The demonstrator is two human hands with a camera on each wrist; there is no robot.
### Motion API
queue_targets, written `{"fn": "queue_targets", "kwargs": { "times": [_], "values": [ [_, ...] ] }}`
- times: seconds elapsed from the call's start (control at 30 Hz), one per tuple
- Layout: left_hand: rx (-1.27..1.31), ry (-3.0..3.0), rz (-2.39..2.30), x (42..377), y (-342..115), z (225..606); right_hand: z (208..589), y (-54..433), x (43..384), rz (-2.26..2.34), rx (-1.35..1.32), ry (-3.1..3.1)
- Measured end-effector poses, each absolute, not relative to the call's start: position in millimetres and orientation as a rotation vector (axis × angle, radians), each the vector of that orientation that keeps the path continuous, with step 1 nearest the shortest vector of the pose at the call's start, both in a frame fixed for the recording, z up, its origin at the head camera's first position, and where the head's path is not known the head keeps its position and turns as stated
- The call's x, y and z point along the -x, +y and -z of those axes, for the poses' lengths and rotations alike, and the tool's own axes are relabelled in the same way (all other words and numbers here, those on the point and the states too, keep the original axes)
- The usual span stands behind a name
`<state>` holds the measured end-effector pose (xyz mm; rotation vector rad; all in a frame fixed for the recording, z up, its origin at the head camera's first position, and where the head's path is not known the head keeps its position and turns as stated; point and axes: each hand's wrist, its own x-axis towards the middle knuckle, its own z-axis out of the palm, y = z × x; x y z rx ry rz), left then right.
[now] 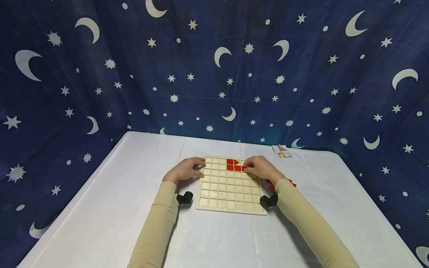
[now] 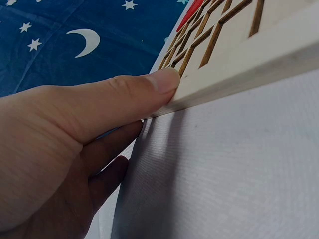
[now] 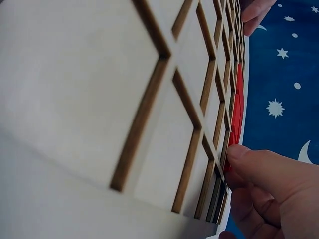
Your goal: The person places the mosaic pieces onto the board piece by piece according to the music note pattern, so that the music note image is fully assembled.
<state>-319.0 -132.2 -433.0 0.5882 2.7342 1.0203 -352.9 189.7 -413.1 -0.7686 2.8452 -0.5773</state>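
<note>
A wooden grid board (image 1: 221, 193) lies on the table. My left hand (image 1: 186, 168) rests against its upper left edge, fingers and thumb spread apart. In the left wrist view the thumb (image 2: 144, 87) touches the rim while other fingers sit beside and below it. My right hand (image 1: 263, 167) is over the board's upper right part. Its thumb (image 3: 259, 162) and fingers pinch a red tile (image 3: 228, 166), mostly covered by the fingertips. To the left of it, red square tiles (image 1: 230, 167) and a red triangular tile (image 1: 236, 162) lie in the grid's upper cells.
More red pieces (image 1: 271, 188) lie right of the board, partly behind the right forearm. A small printed card (image 1: 282, 151) sits near the table's back edge. White cloth (image 1: 110, 208) covers the table, and a dark blue star-and-moon curtain (image 1: 201, 67) hangs behind.
</note>
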Motion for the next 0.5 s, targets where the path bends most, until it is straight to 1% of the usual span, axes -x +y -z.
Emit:
{"fn": "queue_targets", "kwargs": {
  "times": [0.33,0.5],
  "values": [
    [-0.582,2.737,-1.016,319,-132,432,411,191,352,0.617,0.732,2.843],
    [-0.585,2.734,-1.011,319,-133,431,402,208,345,0.794,0.664,2.895]
  ]
}}
